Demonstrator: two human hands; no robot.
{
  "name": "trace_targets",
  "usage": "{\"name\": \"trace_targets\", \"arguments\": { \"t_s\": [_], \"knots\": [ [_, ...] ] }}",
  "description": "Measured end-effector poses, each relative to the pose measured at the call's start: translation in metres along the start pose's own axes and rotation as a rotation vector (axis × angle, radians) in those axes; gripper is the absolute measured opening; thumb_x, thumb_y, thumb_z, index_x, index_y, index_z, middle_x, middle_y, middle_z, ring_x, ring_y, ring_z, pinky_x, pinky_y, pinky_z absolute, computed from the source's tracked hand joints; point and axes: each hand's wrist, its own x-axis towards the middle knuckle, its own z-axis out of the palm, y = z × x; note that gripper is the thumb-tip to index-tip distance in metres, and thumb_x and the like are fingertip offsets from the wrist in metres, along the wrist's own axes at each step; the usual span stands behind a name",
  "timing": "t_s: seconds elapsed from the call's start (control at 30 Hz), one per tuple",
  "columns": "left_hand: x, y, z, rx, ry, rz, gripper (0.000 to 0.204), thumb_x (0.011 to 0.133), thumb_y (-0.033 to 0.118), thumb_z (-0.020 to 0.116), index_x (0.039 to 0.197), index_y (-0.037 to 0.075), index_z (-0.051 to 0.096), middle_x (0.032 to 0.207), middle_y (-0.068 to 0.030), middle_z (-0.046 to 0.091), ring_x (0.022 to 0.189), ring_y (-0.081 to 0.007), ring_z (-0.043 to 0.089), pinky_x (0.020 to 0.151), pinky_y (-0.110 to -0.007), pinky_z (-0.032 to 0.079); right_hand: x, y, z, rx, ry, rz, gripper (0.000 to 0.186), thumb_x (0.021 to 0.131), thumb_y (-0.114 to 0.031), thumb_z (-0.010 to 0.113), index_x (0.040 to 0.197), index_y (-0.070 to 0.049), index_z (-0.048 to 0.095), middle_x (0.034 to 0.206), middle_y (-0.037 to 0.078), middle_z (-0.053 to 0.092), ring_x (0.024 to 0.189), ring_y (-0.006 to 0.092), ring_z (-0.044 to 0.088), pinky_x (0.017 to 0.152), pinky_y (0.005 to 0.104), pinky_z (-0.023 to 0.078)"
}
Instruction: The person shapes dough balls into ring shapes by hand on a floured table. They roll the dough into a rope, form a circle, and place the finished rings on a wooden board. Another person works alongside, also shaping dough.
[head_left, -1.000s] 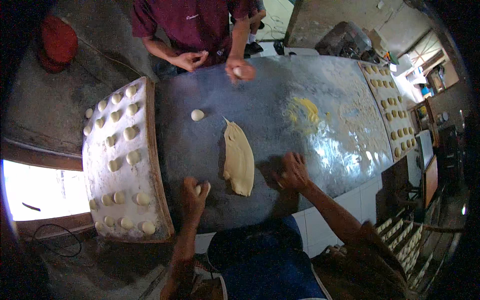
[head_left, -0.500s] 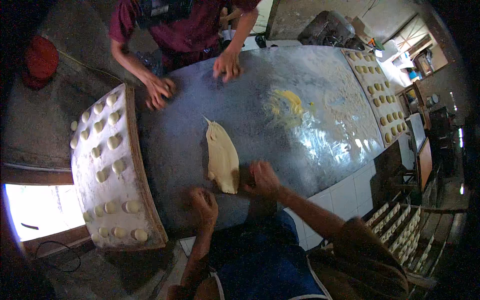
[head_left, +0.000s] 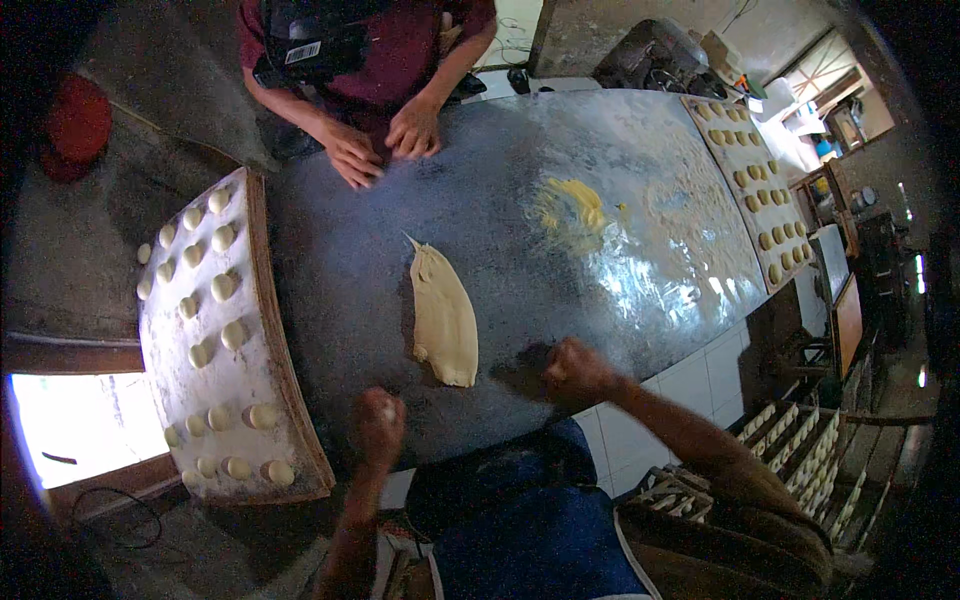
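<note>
Tray (head_left: 262, 300), far left: floured board tilted against the table edge, holding dough balls (head_left: 232, 335) in loose rows. Count about twenty; a few at the rim blur together, so not exact.

Left hand (head_left: 380, 425): near table edge, just right of the tray. Fingers curled closed round a small pale piece of dough, only a bit of it showing at the knuckles.

Dough strip (head_left: 445, 318): one, long and flattened, pointed at the far end, lying on the metal table (head_left: 330, 270) between the two hands and a little beyond them. Judged soft, light, limp and somewhat tacky; likely to stretch or tear if lifted by one end. Best hold: near end, pinched off in small amounts, or supported from beneath.

Right hand (head_left: 575, 372): on the table just right of the strip's near end, not touching it. Fingers bunched into a loose fist, pressed down; whether dough is under it cannot be told.

Yellow smear (head_left: 572, 205): one patch, mid-table.

Far side: a second person, two hands (head_left: 385, 140) close together at the edge.

Second tray (head_left: 755, 185), far right: more pieces, too small to count.
</note>
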Motion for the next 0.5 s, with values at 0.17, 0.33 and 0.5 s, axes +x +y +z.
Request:
{"name": "trace_targets", "arguments": {
  "t_s": [0.17,0.33,0.5],
  "knots": [
    [0.034,0.033,0.032,0.043,0.231,-0.273,0.029,0.093,0.012,0.069,0.103,0.003,0.044,0.095,-0.0146,0.053,0.079,-0.0306,0.056,0.074,-0.041,0.047,0.073,-0.046,-0.016,-0.224,0.134,0.122,0.039,0.091,-0.027,0.06,0.118,0.002,0.057,0.109,0.023,0.058,0.106,0.0448,0.053,0.101,0.0541,0.04],
    [-0.003,-0.009,-0.008,0.052,-0.012,-0.028,0.026,0.093,0.011,0.068,0.105,0.003,0.045,0.095,-0.0141,0.052,0.081,-0.0307,0.055,0.076,-0.043,0.047,0.023,-0.012,-0.033,-0.279,-0.583,0.07,0.034,0.089,-0.028,0.065,0.106,-0.001,0.056,0.101,0.018,0.054,0.094,0.0392,0.051,0.086,0.0499,0.04],
    [0.05,0.045,0.002,-0.015,0.144,-0.422,0.025,0.094,0.013,0.067,0.104,0.003,0.046,0.096,-0.0142,0.051,0.086,-0.0312,0.055,0.079,-0.045,0.046,0.082,-0.05,-0.034,-0.279,0.274,0.111,0.031,0.085,-0.027,0.071,0.097,-0.001,0.057,0.102,0.019,0.053,0.095,0.0394,0.051,0.081,0.0509,0.044]
  ]
}}
